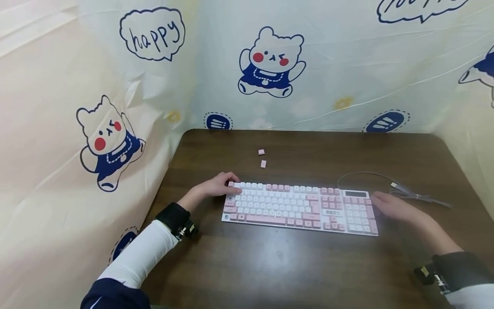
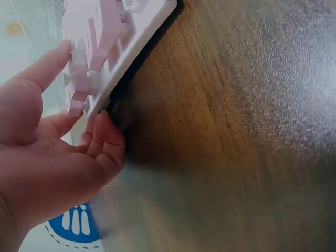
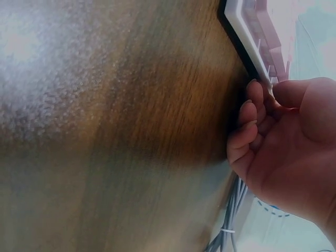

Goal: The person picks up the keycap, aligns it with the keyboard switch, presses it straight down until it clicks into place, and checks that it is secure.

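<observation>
A pink and white keyboard (image 1: 278, 206) lies across the middle of the table, tilted slightly in the head view. At its left end my left hand (image 1: 218, 185) grips the edge. The left wrist view shows the thumb on top of the keys and the curled fingertips (image 2: 102, 121) under the rim. My right hand (image 1: 393, 207) holds the right end near the upper corner. In the right wrist view its thumb lies at the side of the keys, with curled fingers (image 3: 244, 134) at the lower edge.
Two small loose keycaps (image 1: 263, 164) lie behind the keyboard on the brown table (image 1: 270, 266). A bundled grey cable (image 1: 409, 193) with its plug lies behind the right hand. Printed cloth (image 1: 216, 77) hangs at the back and sides.
</observation>
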A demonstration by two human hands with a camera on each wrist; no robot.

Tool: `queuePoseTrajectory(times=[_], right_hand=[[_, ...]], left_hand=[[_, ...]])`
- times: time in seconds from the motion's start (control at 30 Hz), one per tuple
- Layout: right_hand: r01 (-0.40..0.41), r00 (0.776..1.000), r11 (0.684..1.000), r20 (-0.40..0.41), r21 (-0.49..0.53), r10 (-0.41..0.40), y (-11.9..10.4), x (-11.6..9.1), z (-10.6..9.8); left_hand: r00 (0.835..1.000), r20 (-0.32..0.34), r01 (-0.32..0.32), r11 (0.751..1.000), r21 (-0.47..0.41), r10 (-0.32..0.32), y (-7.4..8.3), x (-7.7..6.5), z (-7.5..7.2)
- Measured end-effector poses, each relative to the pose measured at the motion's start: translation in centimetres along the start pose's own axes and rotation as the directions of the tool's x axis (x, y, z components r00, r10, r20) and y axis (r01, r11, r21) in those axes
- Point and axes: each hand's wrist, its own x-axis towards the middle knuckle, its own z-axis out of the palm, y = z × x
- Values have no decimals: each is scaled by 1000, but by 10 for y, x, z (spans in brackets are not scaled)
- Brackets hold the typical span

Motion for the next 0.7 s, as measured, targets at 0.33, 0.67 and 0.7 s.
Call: queuePoseTrajectory(times=[0.33,0.67,0.7], right_hand=[[-8,1000,997,-31,-73,6,4,2,-4],[17,997,999,-78,-51,-21,6,5,-2],[15,997,999,-81,-51,-19,6,5,-2]], left_hand=[[972,-162,-154,984,90,167,20,30,-16],[913,-180,-286,889,359,366,49,78,-39],[915,-185,-272,888,371,358,50,84,-41]])
